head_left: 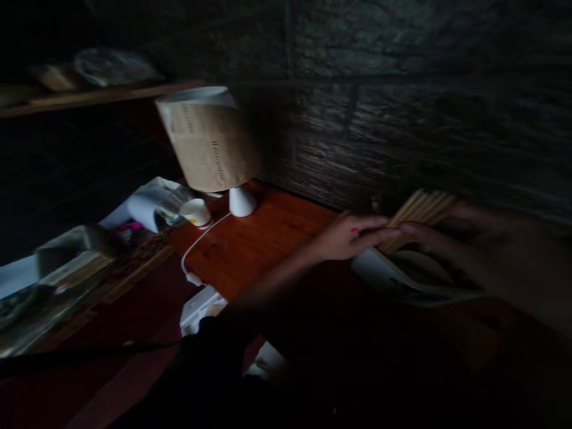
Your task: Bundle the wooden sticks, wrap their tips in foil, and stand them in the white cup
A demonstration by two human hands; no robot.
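Note:
The scene is dim and blurred. My left hand [353, 237] reaches across the reddish wooden table [250, 238], fingers stretched flat toward a bundle of thin wooden sticks [417, 214]. My right hand [465, 238] comes from the right, its fingers closed round the same bundle. Under both hands lies a white tray or open book [379, 271] with pale curved shapes in it; I cannot make out what they are.
A small lamp with a brown paper shade [210, 140] and white base stands at the back, its white cord [196, 244] trailing forward. A paper cup [195, 211], papers and boxes [71, 256] crowd the left. A dark brick wall [402, 119] runs behind.

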